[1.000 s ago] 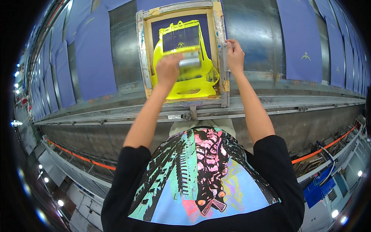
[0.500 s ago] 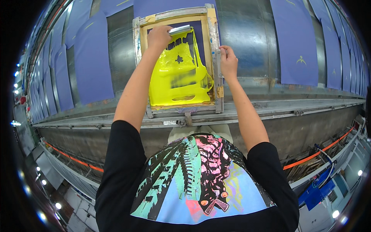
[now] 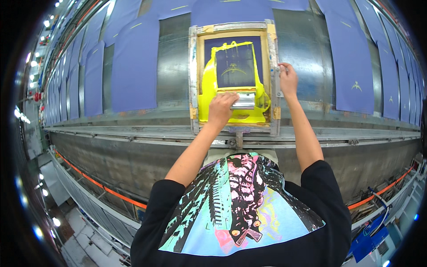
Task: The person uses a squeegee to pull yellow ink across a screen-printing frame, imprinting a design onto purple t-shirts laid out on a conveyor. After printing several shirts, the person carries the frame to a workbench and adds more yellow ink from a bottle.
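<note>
Yellow ink pools just below the left hand (image 3: 221, 108), whose grip is closed on the squeegee (image 3: 243, 101) inside the frame (image 3: 192, 80). The right hand (image 3: 288, 80) grips the frame's right edge; if that grip slips, the print may smear.

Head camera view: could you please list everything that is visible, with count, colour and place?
Printing screen frame: one, wood and metal, on the long table, top centre.
Yellow ink: spread over the screen mesh inside the frame.
Squeegee: one, silvery, at the near end of the screen.
Fabric panels: many, blue-purple, in a row along the table on both sides of the frame.
Long table: one, grey metal, across the top.
Orange line: one, along the table's lower side.
Left hand: on the squeegee, fingers closed around it.
Right hand: on the frame's right edge.
</note>
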Motion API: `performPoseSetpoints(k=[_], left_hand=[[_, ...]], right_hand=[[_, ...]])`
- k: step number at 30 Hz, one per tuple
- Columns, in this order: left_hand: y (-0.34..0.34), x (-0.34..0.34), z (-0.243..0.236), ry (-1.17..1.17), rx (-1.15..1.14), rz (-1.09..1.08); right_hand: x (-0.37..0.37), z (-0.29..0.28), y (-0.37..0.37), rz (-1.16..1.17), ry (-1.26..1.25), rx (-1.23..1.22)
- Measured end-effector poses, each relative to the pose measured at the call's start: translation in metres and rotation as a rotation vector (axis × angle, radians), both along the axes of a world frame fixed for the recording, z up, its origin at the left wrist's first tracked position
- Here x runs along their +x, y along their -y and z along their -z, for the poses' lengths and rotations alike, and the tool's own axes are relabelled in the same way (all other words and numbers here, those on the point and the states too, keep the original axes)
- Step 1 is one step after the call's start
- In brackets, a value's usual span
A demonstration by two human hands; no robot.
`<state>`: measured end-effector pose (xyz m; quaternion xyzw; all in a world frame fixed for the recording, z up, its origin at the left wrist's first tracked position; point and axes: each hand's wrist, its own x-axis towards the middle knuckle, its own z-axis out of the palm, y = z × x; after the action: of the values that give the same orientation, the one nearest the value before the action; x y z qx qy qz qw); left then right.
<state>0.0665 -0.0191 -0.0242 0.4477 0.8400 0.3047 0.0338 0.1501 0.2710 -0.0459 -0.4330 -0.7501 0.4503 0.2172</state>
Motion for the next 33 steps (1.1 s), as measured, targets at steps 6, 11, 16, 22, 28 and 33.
performPoseSetpoints(k=[6,11,16,22,28,33], left_hand=[[0.008,0.009,-0.047,0.003,-0.005,0.065],[0.031,-0.02,-0.062,0.02,-0.087,0.056],[0.028,-0.054,-0.047,-0.014,-0.041,0.079],[-0.013,-0.05,-0.081,-0.056,-0.12,-0.036],[0.002,-0.073,-0.071,0.005,-0.137,-0.028],[-0.001,-0.058,-0.054,0.028,-0.091,-0.031]], right_hand=[[0.005,-0.056,0.017,0.078,-0.047,0.036],[-0.017,-0.052,0.056,0.044,-0.143,0.057],[-0.045,-0.04,0.055,-0.008,-0.294,0.162],[-0.068,-0.074,0.01,-0.014,-0.326,-0.069],[-0.078,-0.046,0.02,0.057,-0.317,-0.037],[-0.067,-0.033,-0.006,0.106,-0.232,-0.012]])
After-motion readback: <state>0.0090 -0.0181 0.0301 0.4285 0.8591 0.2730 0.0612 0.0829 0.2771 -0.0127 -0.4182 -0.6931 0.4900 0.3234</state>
